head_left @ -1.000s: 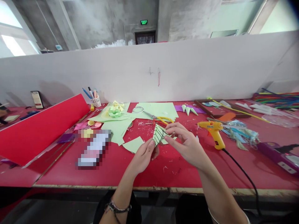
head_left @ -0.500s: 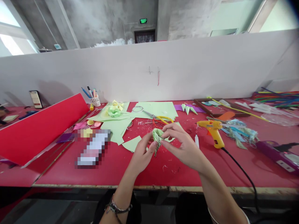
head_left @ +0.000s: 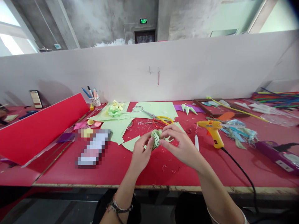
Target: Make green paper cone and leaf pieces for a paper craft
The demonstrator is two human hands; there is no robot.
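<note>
A light green rolled paper piece point(head_left: 155, 140) with dark lines drawn on it is held above the red table, in the middle of the head view. My left hand point(head_left: 141, 152) grips its left side between thumb and fingers. At its upper right edge, the bent fingers of my right hand point(head_left: 181, 144) pinch the paper; the fingertips are partly hidden. Just behind my hands lie scissors with yellow handles point(head_left: 164, 119). Cut sheets of green paper point(head_left: 161, 109) are spread beyond them, and a green paper scrap point(head_left: 130, 144) rests left of my left hand.
A yellow glue gun point(head_left: 216, 133) with a black cord stands on the right, near a white marker point(head_left: 196, 142) and a purple power strip point(head_left: 277, 157). A phone point(head_left: 94, 147) lies to the left, beside a tilted red board point(head_left: 46, 127). Small green paper cones point(head_left: 187, 109) sit at the back.
The paper piece has turned in my fingers: its pointed lower end showed before, and now a rounder, lined side faces me. Both hands stay in nearly the same place.
</note>
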